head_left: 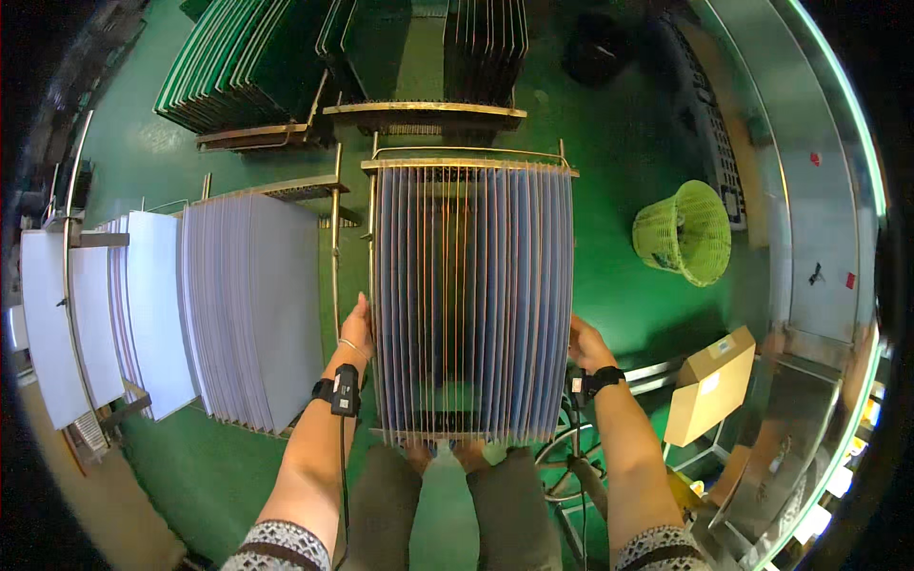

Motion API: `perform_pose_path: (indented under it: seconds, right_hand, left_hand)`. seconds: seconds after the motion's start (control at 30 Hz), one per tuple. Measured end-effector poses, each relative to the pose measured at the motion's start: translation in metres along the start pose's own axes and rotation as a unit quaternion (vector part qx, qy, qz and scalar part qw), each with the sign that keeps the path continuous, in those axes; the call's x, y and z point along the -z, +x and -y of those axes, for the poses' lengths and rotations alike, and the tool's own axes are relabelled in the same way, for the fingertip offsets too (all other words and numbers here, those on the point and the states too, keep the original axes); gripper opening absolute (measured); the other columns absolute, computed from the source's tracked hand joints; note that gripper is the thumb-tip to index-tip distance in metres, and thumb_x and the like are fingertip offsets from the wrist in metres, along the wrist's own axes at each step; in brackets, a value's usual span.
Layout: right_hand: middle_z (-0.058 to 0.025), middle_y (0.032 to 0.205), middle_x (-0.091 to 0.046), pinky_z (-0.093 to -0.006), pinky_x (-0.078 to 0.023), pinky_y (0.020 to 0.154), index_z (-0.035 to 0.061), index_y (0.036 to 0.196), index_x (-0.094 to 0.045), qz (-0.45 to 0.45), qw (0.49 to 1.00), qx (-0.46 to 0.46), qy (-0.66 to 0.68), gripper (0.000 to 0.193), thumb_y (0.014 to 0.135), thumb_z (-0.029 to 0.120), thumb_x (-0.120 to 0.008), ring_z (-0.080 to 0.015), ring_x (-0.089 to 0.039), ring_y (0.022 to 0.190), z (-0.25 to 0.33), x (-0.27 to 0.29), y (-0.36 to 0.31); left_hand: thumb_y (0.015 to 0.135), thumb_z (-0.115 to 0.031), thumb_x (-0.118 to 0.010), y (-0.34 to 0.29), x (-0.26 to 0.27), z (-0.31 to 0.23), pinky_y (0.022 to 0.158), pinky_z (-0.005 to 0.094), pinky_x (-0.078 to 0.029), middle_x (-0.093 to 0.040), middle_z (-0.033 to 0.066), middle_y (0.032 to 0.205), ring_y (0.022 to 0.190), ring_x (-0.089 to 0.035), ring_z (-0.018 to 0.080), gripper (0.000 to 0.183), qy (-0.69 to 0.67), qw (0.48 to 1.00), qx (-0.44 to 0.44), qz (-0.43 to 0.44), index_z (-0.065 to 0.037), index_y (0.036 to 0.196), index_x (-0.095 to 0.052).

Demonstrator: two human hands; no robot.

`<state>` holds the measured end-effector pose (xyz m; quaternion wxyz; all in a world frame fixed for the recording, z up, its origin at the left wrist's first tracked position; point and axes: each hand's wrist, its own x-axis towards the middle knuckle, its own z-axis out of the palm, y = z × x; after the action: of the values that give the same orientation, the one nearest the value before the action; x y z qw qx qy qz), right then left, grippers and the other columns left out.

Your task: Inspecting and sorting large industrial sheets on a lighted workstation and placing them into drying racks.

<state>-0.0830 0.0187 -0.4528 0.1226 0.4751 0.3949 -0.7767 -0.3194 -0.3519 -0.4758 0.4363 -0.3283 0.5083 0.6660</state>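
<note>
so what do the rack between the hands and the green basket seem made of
The rack looks like metal, softly shiny, given its thin golden glints. The green basket is probably plastic, slightly glossy, given its bright, evenly coloured openwork.

Lighting's kinda uneven: the white sheets (152, 305) look nearly blown out while the top goes pretty murky. Soft shadow on the green floor (609, 297) below the basket (703, 233), and the fisheye bends edges hard into black corners.

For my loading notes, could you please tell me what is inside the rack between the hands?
The rack holds thin upright panels in a row; neighbouring panels cover most of their faces.
</note>
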Motion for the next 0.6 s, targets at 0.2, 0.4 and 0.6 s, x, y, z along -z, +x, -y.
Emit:
perform_pose_path:
  seconds: [0.2, 0.4, 0.6]
  right_hand:
    - [-0.0096, 0.109, -0.06, -0.0369, -0.043, 0.089, 0.0036, 0.113, -0.053, -0.026, 0.97, -0.02, 0.243, 0.037, 0.095, 0.033, -0.04, -0.0228, -0.057, 0.097, -0.012, 0.023, -0.002]
    - [-0.0113, 0.111, -0.06, -0.0347, -0.042, 0.091, 0.0019, 0.111, -0.055, -0.046, 0.962, 0.013, 0.268, 0.034, 0.094, 0.029, -0.044, -0.0229, -0.057, 0.099, -0.017, 0.0, -0.072]
    - [-0.0125, 0.12, -0.054, -0.0356, -0.034, 0.1, -0.0014, 0.116, -0.051, -0.054, 0.961, 0.111, 0.248, 0.036, 0.094, 0.025, -0.042, -0.0228, -0.05, 0.111, -0.008, -0.028, -0.2]
  left_hand:
    - [0.091, -0.051, -0.038, 0.01, -0.051, 0.018, 0.075, 0.0365, -0.049, -0.062, 0.012, 0.095, 0.083, -0.06, 0.0221, 0.057, -0.028, 0.997, 0.038, -0.059, 0.0, 0.107, -0.056]
    - [0.091, -0.046, -0.044, -0.036, -0.018, 0.034, 0.083, 0.0352, -0.046, -0.058, 0.0138, 0.109, 0.097, -0.056, 0.0242, 0.054, -0.065, 0.997, 0.026, -0.042, 0.0, 0.116, -0.052]
    - [0.09, -0.047, -0.045, -0.179, -0.034, 0.014, 0.089, 0.0372, -0.043, -0.056, 0.0142, 0.116, 0.101, -0.055, 0.0268, 0.056, -0.119, 0.993, 0.009, -0.016, 0.001, 0.118, -0.05]
